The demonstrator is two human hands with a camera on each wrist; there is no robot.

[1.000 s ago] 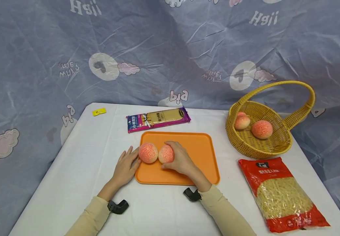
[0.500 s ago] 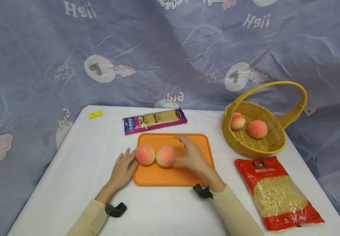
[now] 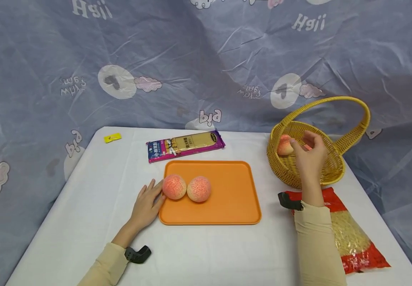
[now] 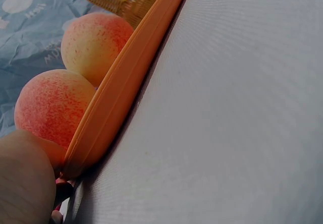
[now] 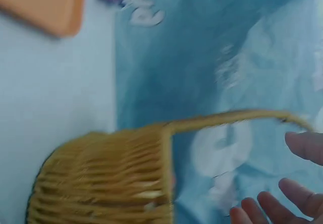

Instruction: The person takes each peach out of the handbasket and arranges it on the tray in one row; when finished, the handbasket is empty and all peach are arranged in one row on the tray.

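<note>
While the right hand (image 3: 309, 153), fingers loose, hides a basket (image 3: 338, 174) peach, left (image 3: 146, 204) lies flat

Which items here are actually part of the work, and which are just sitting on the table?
In use: two peaches on the orange tray; wicker basket with a peach; right hand over it; left hand at the tray edge.

Idle: purple noodle packet, red noodle bag, yellow tag.

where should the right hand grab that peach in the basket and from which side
Probably from above, through the open top of the basket, with fingers spread round the widest part of the peach. It is round with no stem or edge to pinch, and the woven wall and arched handle block a sideways approach. The right hand hovers over it, fingers loosely apart.
</note>
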